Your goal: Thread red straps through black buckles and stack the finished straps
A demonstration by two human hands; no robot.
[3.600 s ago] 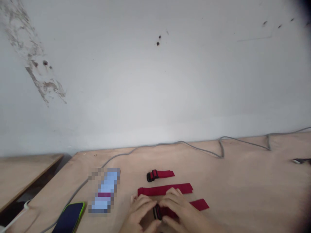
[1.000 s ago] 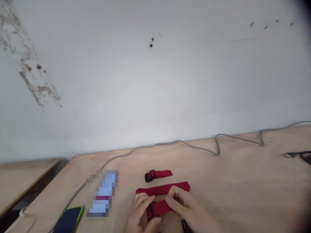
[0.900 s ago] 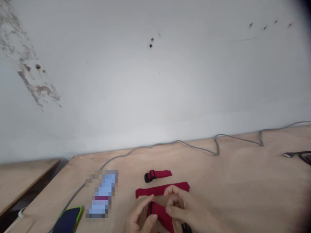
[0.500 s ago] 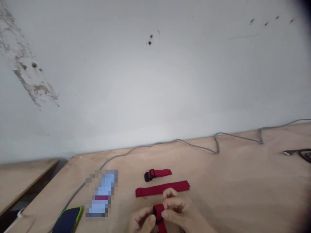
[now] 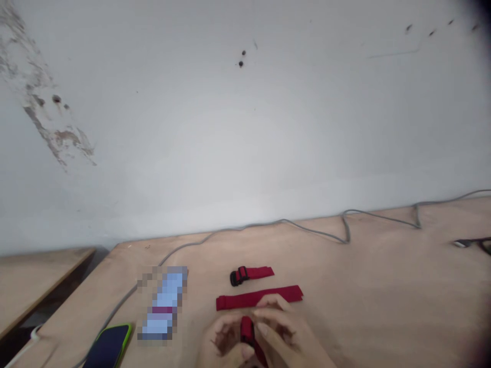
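Note:
Low in the head view, my left hand (image 5: 226, 342) pinches a red strap (image 5: 247, 329) fitted with a black buckle. My right hand (image 5: 282, 329) closes on the same strap from the right, its thumb beside the buckle. The strap's lower part drops between both hands and is partly hidden. Just beyond the fingers a folded red strap (image 5: 259, 297) lies flat on the wooden table. Farther back rests a shorter red strap (image 5: 261, 272) with a black buckle (image 5: 239, 276) at its left end.
A phone in a green case (image 5: 109, 347) lies at the lower left, near a pixelated blue object (image 5: 169, 296). A grey cable (image 5: 284, 221) runs along the wall side of the table. A black cable (image 5: 470, 242) is at the right.
The red strap in my hands has turned, and its loop now sits narrower and closer to the buckle. My hands have shifted slightly. The whole view has moved a little.

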